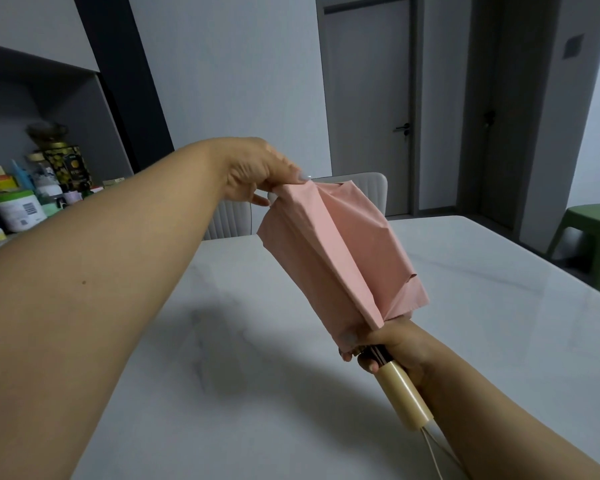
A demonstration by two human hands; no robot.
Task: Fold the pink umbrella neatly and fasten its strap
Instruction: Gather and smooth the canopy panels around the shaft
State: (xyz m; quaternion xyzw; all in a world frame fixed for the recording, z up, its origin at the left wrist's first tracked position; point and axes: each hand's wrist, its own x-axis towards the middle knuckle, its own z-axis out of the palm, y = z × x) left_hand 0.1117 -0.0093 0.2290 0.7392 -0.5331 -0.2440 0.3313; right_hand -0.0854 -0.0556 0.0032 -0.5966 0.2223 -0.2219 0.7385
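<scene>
Left forearm filling 8 o'clock. Left grip (257,174) pinching far fabric corner of pink umbrella (336,251), held above marble desk (222,341). Right grip (388,348) curled round its shaft above cream handle (404,396). Strap hidden; handle cord cut off at 5 o'clock.

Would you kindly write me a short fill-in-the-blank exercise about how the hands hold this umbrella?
1. The left hand pinches the far end of the ____ fabric canopy.
2. The right hand grips the umbrella just above its ____ plastic handle.
3. The umbrella is held above a white ____ table.

Missing words: pink; cream; marble
</scene>
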